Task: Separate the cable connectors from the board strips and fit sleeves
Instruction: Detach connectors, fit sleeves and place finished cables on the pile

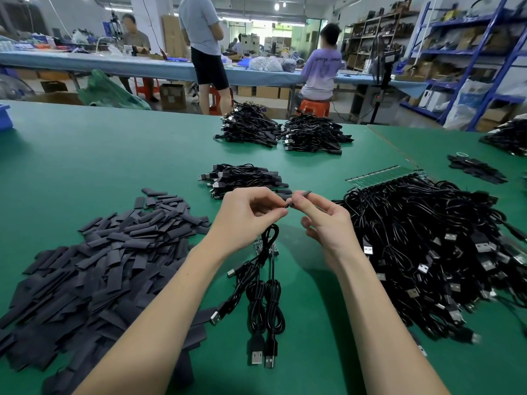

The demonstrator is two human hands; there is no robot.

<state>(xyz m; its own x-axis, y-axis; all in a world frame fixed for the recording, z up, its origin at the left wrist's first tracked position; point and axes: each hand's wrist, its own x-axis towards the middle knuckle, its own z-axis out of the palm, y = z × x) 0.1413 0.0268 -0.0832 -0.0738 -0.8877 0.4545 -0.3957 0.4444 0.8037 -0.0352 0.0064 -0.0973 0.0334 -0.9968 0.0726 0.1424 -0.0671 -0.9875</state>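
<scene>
My left hand (pixel 248 213) pinches the end of a black cable (pixel 269 238) above the green table. My right hand (pixel 322 220) pinches a dark sleeve (pixel 303 193) right at that cable end, and the two hands nearly touch. The cable loops down from my left hand to a few coiled USB cables (pixel 263 306) lying between my forearms. A large heap of flat dark sleeves (pixel 94 255) lies on the left. On the right a green board strip (pixel 382 175) sits atop a big pile of attached cables (pixel 433 252).
A stack of sleeved cables (pixel 242 178) lies just beyond my hands, with two more stacks (pixel 285 131) farther back. Another cable pile (pixel 507 136) and a small sleeve pile (pixel 476 171) sit far right. A blue bin (pixel 4 118) is at the left edge. People work at benches behind.
</scene>
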